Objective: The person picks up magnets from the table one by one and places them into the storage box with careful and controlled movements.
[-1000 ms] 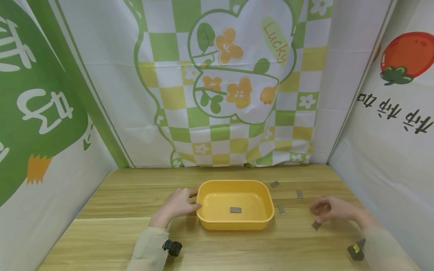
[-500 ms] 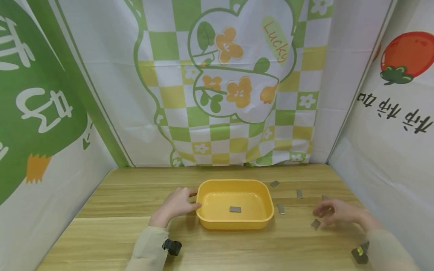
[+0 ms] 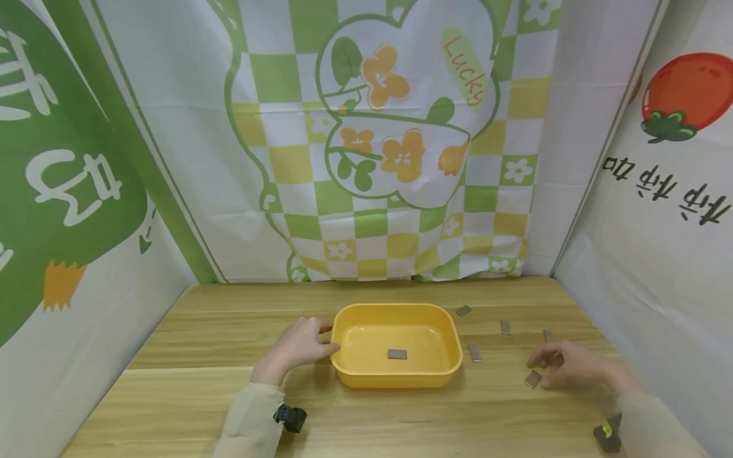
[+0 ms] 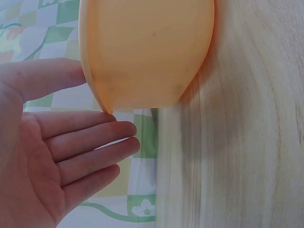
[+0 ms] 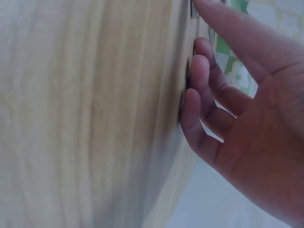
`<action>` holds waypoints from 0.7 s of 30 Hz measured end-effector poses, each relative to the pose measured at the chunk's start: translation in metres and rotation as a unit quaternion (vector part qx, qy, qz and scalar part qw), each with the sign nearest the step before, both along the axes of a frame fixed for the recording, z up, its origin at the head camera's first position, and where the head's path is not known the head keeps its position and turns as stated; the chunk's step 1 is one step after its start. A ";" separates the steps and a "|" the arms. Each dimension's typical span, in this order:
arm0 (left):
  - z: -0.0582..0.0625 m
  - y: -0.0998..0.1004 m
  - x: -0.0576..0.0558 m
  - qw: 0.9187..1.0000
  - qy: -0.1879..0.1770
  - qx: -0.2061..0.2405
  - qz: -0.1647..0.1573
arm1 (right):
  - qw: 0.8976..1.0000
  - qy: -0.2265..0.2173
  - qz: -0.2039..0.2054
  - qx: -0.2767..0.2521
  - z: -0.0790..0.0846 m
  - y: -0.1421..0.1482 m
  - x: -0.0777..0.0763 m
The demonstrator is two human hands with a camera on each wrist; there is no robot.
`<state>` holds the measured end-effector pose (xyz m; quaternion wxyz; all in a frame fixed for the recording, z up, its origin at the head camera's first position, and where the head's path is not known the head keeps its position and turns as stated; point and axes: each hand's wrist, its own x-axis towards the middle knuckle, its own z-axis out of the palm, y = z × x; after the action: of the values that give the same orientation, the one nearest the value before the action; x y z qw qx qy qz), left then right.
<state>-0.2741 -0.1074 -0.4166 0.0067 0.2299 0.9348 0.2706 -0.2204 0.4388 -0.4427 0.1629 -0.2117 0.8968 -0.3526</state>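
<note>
Left hand [image 3: 300,343] touches tub [image 3: 396,380]; only wrist view shows straight fingers [image 4: 95,137]; right hand [image 3: 572,364], empty, half-curled beside tile [image 3: 533,380].

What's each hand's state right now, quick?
Left hand: open, touching the yellow tray.
Right hand: open, loosely curled by a small gray piece, holding nothing visible.

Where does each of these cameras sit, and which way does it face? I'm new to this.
Head: worn on the person's head, facing forward and down at the table, yellow tray, small grey pieces and checked cloth; the left hand, right hand and sleeves show.
Left wrist: worn on that wrist, facing the tray; the left hand's palm and fingers show.
Right wrist: worn on that wrist, facing the table beside the loosely curled fingers; the right hand's palm shows.
Shared: head and left wrist both show the left hand touching the tray.
</note>
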 end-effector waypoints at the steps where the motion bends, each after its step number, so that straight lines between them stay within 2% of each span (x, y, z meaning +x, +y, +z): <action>1: 0.000 0.000 0.000 1.000 -0.001 0.001 0.000 | 1.000 0.002 -0.001 0.001 -0.001 0.000 0.000; 5: 0.000 0.000 0.000 1.000 -0.003 0.001 0.002 | 1.000 -0.011 -0.017 -0.007 -0.003 0.000 0.001; 8: -0.001 0.000 0.000 1.000 0.002 0.001 0.002 | 0.998 -0.039 -0.037 -0.022 -0.004 -0.002 0.003; 16: -0.002 -0.001 -0.001 1.000 0.013 0.006 -0.002 | 0.992 -0.085 -0.051 -0.073 -0.007 -0.005 0.002; 21: -0.002 0.000 -0.001 1.000 0.012 0.002 0.001 | 0.989 -0.106 -0.060 -0.083 -0.008 -0.005 0.001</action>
<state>-0.2753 -0.1079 -0.4189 -0.0048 0.2326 0.9343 0.2702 -0.2198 0.4334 -0.4503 0.2175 -0.1317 0.8534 -0.4550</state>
